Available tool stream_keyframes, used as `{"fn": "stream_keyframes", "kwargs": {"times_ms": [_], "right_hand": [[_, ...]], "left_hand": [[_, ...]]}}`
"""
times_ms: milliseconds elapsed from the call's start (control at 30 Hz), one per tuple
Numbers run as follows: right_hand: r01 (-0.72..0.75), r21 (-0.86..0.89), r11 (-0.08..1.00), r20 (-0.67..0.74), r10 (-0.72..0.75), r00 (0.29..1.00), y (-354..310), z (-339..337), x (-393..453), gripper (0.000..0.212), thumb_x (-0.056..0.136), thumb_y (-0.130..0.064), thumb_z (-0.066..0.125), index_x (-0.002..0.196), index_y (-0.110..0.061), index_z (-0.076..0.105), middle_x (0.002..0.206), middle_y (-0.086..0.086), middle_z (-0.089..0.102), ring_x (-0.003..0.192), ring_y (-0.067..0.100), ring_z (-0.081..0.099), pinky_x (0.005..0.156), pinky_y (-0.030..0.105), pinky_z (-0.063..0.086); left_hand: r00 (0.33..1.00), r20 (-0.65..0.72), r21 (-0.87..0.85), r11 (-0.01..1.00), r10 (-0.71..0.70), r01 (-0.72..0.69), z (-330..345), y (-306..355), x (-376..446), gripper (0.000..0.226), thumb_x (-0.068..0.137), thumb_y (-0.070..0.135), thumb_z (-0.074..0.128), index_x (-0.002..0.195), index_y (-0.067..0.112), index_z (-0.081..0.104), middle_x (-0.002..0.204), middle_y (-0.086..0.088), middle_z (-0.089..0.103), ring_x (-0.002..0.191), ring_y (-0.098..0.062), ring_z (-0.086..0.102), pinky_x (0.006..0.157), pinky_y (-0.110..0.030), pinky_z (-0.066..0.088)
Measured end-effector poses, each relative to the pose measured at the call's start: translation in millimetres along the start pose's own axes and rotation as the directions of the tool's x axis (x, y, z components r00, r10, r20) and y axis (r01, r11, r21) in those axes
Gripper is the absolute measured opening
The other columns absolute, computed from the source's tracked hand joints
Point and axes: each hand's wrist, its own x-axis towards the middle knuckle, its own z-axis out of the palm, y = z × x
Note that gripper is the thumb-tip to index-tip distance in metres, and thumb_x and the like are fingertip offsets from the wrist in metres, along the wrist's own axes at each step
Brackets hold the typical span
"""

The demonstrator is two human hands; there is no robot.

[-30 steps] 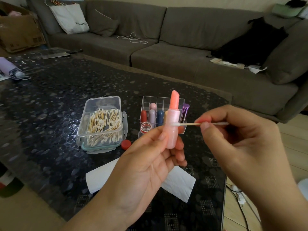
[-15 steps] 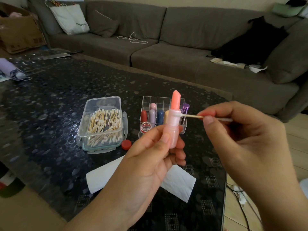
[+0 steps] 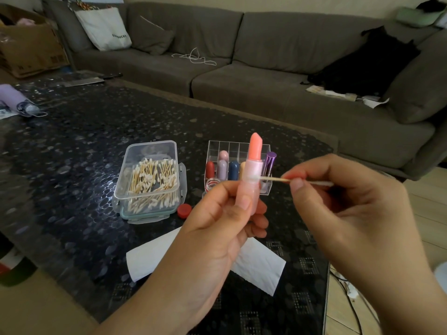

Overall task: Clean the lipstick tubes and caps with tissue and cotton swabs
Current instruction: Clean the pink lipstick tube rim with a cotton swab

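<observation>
Fingers (image 3: 244, 201) of left hand (image 3: 217, 238) curled round the lower barrel of an uncapped pink lipstick tube (image 3: 252, 180), held upright above the desk (image 3: 72, 153); coral stick fully extended at top. Right hand (image 3: 350, 213) pinches a cotton swab (image 3: 275, 179) between thumb and forefinger, shaft near level, its left cotton tip touching the tube's right side at the collar.

On the desk behind the hands: clear compartment organiser (image 3: 242, 148) with several capped lipsticks standing in it (red, lilac, navy, pale pink, metallic purple). Left of it, lidless clear plastic box (image 3: 150, 175) full of swabs. Small red cap (image 3: 184, 210) just beside the box's near right corner. White tissue (image 3: 261, 267) lies flat under the left hand, partly hidden by it. Grey sofa (image 3: 266, 68) beyond the desk.
</observation>
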Motion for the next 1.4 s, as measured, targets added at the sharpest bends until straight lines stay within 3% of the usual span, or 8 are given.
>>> {"fn": "stream_keyframes", "kwargs": {"times_ms": [233,400,567,733,900,1067,1233,1400], "right_hand": [[0.009,0.018,1.0,-0.059,-0.008,0.998,-0.6,1.3,0.1,0.012,0.085,-0.02,0.061,0.079,-0.029,0.065,0.064,-0.001,0.055,0.048,0.004,0.043,0.047,0.006,0.03],[0.001,-0.021,1.0,0.009,-0.001,1.0,-0.3,2.0,-2.0,0.012,0.081,-0.027,0.055,0.074,-0.025,0.064,0.06,0.002,0.051,0.044,0.01,0.04,0.044,0.007,0.028],[0.014,-0.017,1.0,-0.032,-0.015,0.999,0.7,2.5,-0.8,0.009,0.086,-0.025,0.059,0.082,-0.03,0.065,0.065,-0.002,0.055,0.048,0.007,0.044,0.045,0.009,0.031],[0.02,-0.034,0.999,0.019,-0.019,1.0,-0.7,3.0,-1.1,0.012,0.082,-0.026,0.055,0.075,-0.024,0.065,0.06,0.0,0.052,0.045,0.01,0.042,0.044,0.008,0.03],[0.024,-0.029,0.999,-0.045,-0.025,0.999,-0.7,2.3,-0.5,0.011,0.086,-0.021,0.061,0.081,-0.029,0.065,0.065,-0.002,0.055,0.048,0.006,0.044,0.046,0.007,0.03],[0.03,-0.032,0.999,0.02,-0.029,0.999,-1.5,2.4,-1.2,0.012,0.082,-0.028,0.055,0.077,-0.026,0.065,0.062,0.001,0.053,0.047,0.011,0.044,0.045,0.009,0.032],[0.041,-0.024,0.999,-0.044,-0.042,0.998,-2.6,2.7,0.2,0.01,0.085,-0.028,0.055,0.084,-0.03,0.065,0.069,0.0,0.057,0.051,0.009,0.047,0.046,0.009,0.033],[0.027,-0.019,0.999,0.016,-0.027,1.0,-1.6,2.0,-1.4,0.012,0.082,-0.029,0.055,0.076,-0.025,0.065,0.056,0.002,0.051,0.044,0.011,0.042,0.046,0.01,0.032]], "left_hand": [[1.0,-0.007,0.015,1.0,0.006,-0.006,-0.6,1.0,-0.4,0.023,0.075,0.023,0.061,0.093,0.011,0.07,0.095,-0.019,0.066,0.074,-0.015,0.062,0.067,-0.022,0.052],[0.999,-0.018,0.049,0.998,0.032,-0.032,-0.1,0.3,-0.1,0.019,0.073,0.026,0.061,0.088,0.019,0.073,0.084,-0.006,0.067,0.075,-0.014,0.062,0.067,-0.022,0.051],[0.999,-0.022,0.108,0.993,0.047,-0.045,-2.1,0.3,-0.8,0.021,0.074,0.027,0.063,0.091,0.017,0.07,0.096,-0.017,0.068,0.082,-0.016,0.064,0.07,-0.021,0.051],[0.996,-0.024,0.145,0.986,0.088,-0.083,-3.2,-0.8,0.6,0.021,0.065,0.038,0.072,0.085,0.029,0.071,0.084,0.002,0.068,0.08,-0.01,0.064,0.071,-0.02,0.05],[0.996,-0.01,0.171,0.981,0.091,-0.088,-4.4,-0.4,0.2,0.028,0.065,0.037,0.073,0.091,0.028,0.068,0.098,-0.008,0.07,0.084,-0.01,0.065,0.074,-0.018,0.049],[0.994,-0.043,0.151,0.985,0.096,-0.088,-3.5,-0.4,0.1,0.016,0.069,0.03,0.069,0.085,0.031,0.069,0.081,0.006,0.068,0.077,-0.006,0.063,0.07,-0.018,0.049],[0.995,-0.013,0.174,0.98,0.097,-0.093,-4.8,0.2,-0.6,0.03,0.064,0.041,0.072,0.091,0.029,0.068,0.099,-0.007,0.07,0.085,-0.009,0.065,0.074,-0.018,0.049],[0.993,-0.034,0.137,0.985,0.113,-0.107,-2.4,0.3,0.1,0.022,0.064,0.036,0.074,0.084,0.03,0.069,0.082,0.008,0.068,0.079,-0.004,0.063,0.071,-0.016,0.05]]}}
